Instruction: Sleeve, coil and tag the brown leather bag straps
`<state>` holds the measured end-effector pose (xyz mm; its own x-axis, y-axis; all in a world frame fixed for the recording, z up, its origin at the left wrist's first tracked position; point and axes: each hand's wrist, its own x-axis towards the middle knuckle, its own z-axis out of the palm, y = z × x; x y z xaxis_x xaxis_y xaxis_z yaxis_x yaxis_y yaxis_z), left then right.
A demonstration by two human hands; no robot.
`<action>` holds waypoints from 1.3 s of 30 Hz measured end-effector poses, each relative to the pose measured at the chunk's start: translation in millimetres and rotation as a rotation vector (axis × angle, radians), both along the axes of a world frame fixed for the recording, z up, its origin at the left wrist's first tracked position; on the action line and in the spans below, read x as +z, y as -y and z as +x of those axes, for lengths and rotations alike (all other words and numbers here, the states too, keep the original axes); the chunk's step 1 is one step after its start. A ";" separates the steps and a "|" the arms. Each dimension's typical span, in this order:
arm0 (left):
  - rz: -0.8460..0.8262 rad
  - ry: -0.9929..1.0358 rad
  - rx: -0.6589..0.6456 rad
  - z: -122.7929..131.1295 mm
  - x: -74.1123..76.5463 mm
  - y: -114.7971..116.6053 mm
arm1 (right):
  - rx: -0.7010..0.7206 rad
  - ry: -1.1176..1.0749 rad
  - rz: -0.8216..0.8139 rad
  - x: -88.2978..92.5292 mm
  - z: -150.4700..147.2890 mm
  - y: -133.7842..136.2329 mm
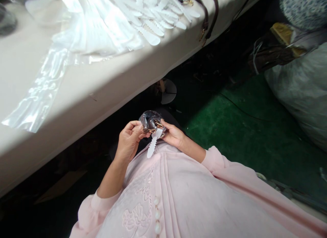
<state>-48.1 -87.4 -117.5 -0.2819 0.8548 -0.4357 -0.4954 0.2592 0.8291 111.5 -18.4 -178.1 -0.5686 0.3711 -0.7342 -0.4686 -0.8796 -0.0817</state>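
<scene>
Between my two hands, close to my lap, is a coiled dark strap point(146, 121) with gold-coloured metal clips, covered in shiny clear plastic. A white tab with a notched edge point(152, 145) hangs from its lower side. My left hand point(129, 137) pinches the coil's left side, thumb and fingers closed. On the opposite side my right hand point(173, 133) grips it, with the thumb on top near a clip. The fingers under the coil are partly hidden.
On the pale table point(84, 101) lie a heap of clear plastic sleeves point(89, 30) and several white notched tabs point(149, 35). Brown straps point(213, 16) hang over its edge. A big pale sack point(304, 91) stands on the green floor point(224, 129) at right.
</scene>
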 end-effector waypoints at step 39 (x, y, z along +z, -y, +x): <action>0.102 -0.408 0.011 10.5 -13.4 7.4 | -0.023 0.070 -0.025 0.0 -1.2 3.2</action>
<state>-37.6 -94.8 -130.9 -0.4229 0.8839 -0.1996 -0.1235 0.1620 0.9790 110.2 -21.5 -178.1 -0.5070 0.3645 -0.7811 -0.4827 -0.8709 -0.0931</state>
